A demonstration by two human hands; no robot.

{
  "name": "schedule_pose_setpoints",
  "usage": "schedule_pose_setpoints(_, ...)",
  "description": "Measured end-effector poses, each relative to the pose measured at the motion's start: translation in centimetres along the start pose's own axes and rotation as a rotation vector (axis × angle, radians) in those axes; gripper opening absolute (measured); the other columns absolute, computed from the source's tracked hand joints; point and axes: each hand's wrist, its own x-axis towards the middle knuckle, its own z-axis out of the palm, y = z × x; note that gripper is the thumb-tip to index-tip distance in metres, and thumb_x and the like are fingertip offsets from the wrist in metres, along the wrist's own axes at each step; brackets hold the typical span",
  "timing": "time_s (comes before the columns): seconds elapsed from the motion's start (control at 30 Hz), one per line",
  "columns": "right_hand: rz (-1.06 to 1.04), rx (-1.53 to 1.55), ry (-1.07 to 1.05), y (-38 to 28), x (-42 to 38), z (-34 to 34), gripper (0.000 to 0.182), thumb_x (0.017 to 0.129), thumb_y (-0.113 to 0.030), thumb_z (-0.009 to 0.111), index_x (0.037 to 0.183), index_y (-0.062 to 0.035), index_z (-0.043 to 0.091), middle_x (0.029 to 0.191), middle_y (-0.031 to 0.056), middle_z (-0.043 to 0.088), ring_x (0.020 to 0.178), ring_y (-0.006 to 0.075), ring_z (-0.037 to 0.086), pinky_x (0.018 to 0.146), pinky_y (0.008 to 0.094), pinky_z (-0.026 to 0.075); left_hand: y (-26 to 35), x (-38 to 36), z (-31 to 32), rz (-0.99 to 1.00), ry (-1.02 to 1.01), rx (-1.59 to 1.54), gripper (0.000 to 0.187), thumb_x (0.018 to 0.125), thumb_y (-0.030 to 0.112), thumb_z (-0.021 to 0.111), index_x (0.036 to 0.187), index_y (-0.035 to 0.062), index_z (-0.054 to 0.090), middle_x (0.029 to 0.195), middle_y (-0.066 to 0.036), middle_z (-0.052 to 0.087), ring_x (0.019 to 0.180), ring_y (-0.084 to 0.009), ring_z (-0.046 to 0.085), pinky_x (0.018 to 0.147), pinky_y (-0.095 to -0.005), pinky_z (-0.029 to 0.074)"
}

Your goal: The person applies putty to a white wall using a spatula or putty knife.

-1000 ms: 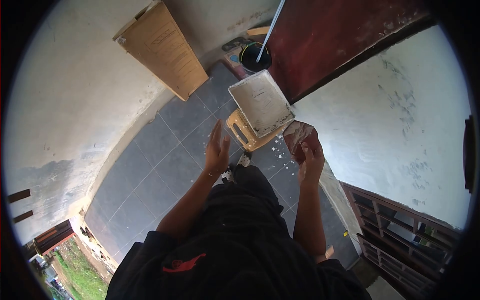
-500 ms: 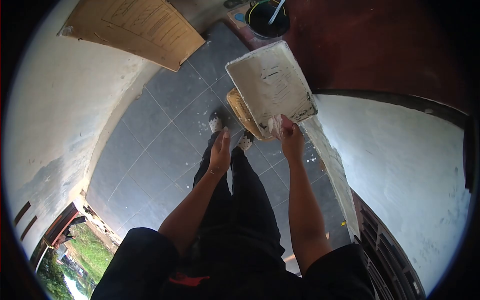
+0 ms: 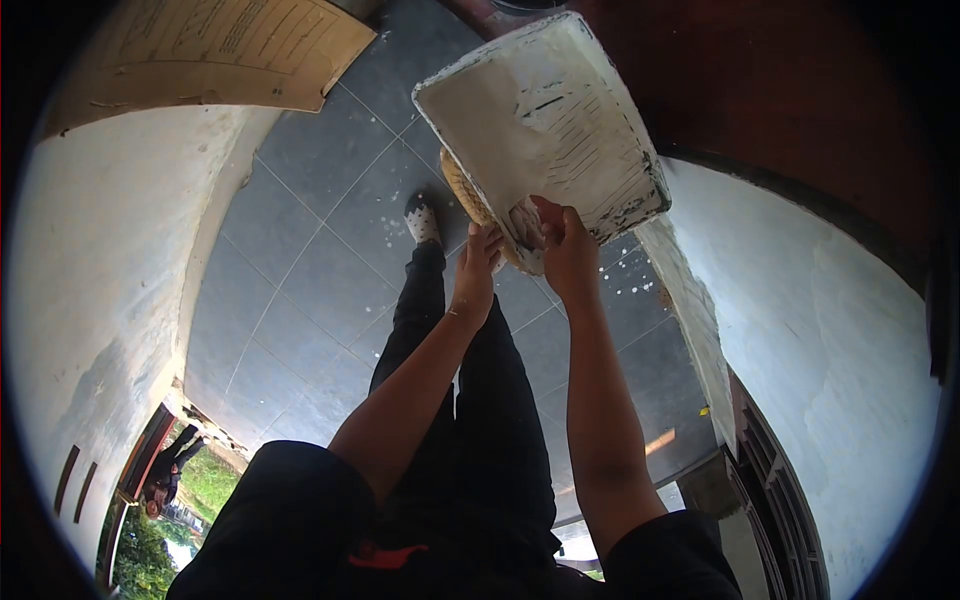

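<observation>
A paint tray (image 3: 560,110), coated in dried white paint and ribbed on its slope, sits tilted in front of me. Partly hidden under its left side is a tan, woven-looking support (image 3: 462,190). My right hand (image 3: 568,250) pinches a small pinkish piece smeared with white (image 3: 526,222) over the tray's near corner; whether it is cloth or sponge I cannot tell. Close beside that corner, my left hand (image 3: 474,275) is held with its fingers stretched out and nothing in it, fingertips right at the tray's edge.
Grey floor tiles (image 3: 300,270) carry white paint spots. A large cardboard sheet (image 3: 220,50) is at upper left, a dark red surface (image 3: 780,100) at upper right. White walls (image 3: 800,270) flank both sides. A person (image 3: 165,480) shows beyond the opening at lower left.
My view has shifted, and the tray looks larger and nearer. My right hand has brought the smeared piece further over the tray's corner. My left hand has moved right, up to the tray's edge.
</observation>
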Motion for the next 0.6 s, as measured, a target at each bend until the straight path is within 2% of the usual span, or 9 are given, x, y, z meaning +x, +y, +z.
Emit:
schedule_pose_setpoints(0.13, 0.029, 0.021, -0.027, 0.3, 0.4, -0.1, 0.019, 0.095, -0.015, 0.060, 0.109, -0.0024, 0.058, 0.099, 0.0236, 0.070, 0.096, 0.0429, 0.067, 0.077, 0.0498, 0.051, 0.4, 0.1, 0.4, -0.010, -0.011, -0.045, 0.093, 0.099, 0.069, 0.029, 0.148, -0.0095, 0.033, 0.146, -0.023, 0.045, 0.140, -0.0298, 0.041, 0.120, -0.0407, 0.025)
schedule_pose_setpoints(0.23, -0.039, 0.045, -0.004, 0.6, 0.7, -0.3, 0.020, 0.093, -0.015, 0.062, 0.107, -0.0006, 0.056, 0.093, 0.0227, 0.068, 0.090, 0.0426, 0.067, 0.076, 0.0467, 0.051, 0.4, 0.1, 0.5, -0.016, -0.022, -0.076, 0.093, 0.100, 0.069, 0.029, 0.147, -0.0098, 0.033, 0.146, -0.022, 0.045, 0.139, -0.0295, 0.041, 0.120, -0.0405, 0.025)
schedule_pose_setpoints(0.3, 0.019, 0.028, -0.018, 0.1, 0.8, -1.0, 0.020, 0.093, -0.014, 0.062, 0.107, -0.0006, 0.056, 0.092, 0.0214, 0.069, 0.088, 0.0406, 0.068, 0.075, 0.0455, 0.051, 0.2, 0.3, 0.3, -0.016, -0.022, -0.086, 0.093, 0.100, 0.070, 0.029, 0.147, -0.0099, 0.034, 0.146, -0.022, 0.045, 0.140, -0.0294, 0.041, 0.120, -0.0404, 0.025)
schedule_pose_setpoints(0.43, -0.016, 0.020, 0.001, 0.4, 0.7, -0.5, 0.019, 0.093, -0.013, 0.063, 0.107, -0.0012, 0.057, 0.091, 0.0202, 0.069, 0.087, 0.0387, 0.069, 0.075, 0.0438, 0.051, 0.1, 0.4, 0.2, -0.024, -0.013, -0.117, 0.093, 0.099, 0.070, 0.028, 0.146, -0.0101, 0.035, 0.145, -0.022, 0.046, 0.138, -0.0292, 0.042, 0.120, -0.0401, 0.026)
schedule_pose_setpoints(0.5, -0.122, -0.019, -0.034, 0.4, 0.6, 0.3, 0.017, 0.096, -0.015, 0.058, 0.107, -0.0029, 0.055, 0.094, 0.0219, 0.070, 0.090, 0.0445, 0.067, 0.074, 0.0500, 0.051, 0.2, 0.2, 0.4, -0.027, -0.016, -0.132, 0.093, 0.099, 0.070, 0.028, 0.146, -0.0101, 0.035, 0.145, -0.022, 0.046, 0.137, -0.0291, 0.042, 0.120, -0.0401, 0.026)
schedule_pose_setpoints(0.6, -0.041, 0.105, 0.023, -0.6, 0.9, -0.8, 0.015, 0.095, -0.013, 0.057, 0.106, -0.0032, 0.055, 0.096, 0.0217, 0.069, 0.091, 0.0440, 0.066, 0.075, 0.0506, 0.051, 0.0, 0.4, 0.3, -0.026, -0.007, -0.129, 0.093, 0.099, 0.070, 0.027, 0.146, -0.0102, 0.035, 0.144, -0.022, 0.046, 0.137, -0.0292, 0.042, 0.120, -0.0401, 0.026)
